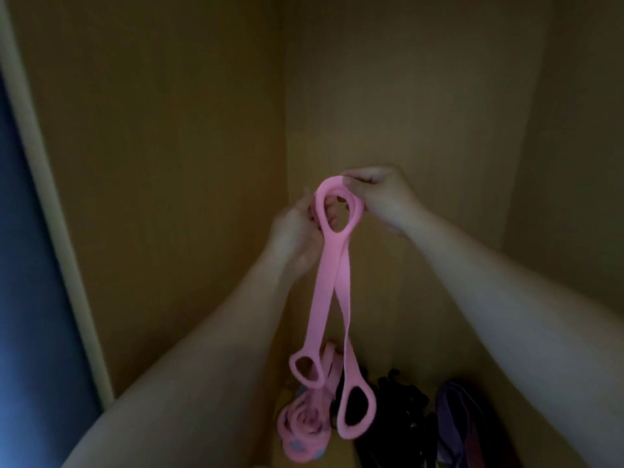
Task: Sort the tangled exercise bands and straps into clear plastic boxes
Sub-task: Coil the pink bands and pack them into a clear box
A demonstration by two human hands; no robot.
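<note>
Pink band (326, 298) held up by top loop, pinched between fingers of left hand (297, 231) and right hand (381, 197). Pile (388, 417) below still unsorted; boxes not seen, so early days probably.

Pink band (329, 288) with loop ends hangs doubled, upper loop held up; more pink, black, purple bands (398, 430) piled below.

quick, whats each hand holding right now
Left hand: grips the pink band at its top loop.
Right hand: pinches the top of the same loop.
</note>
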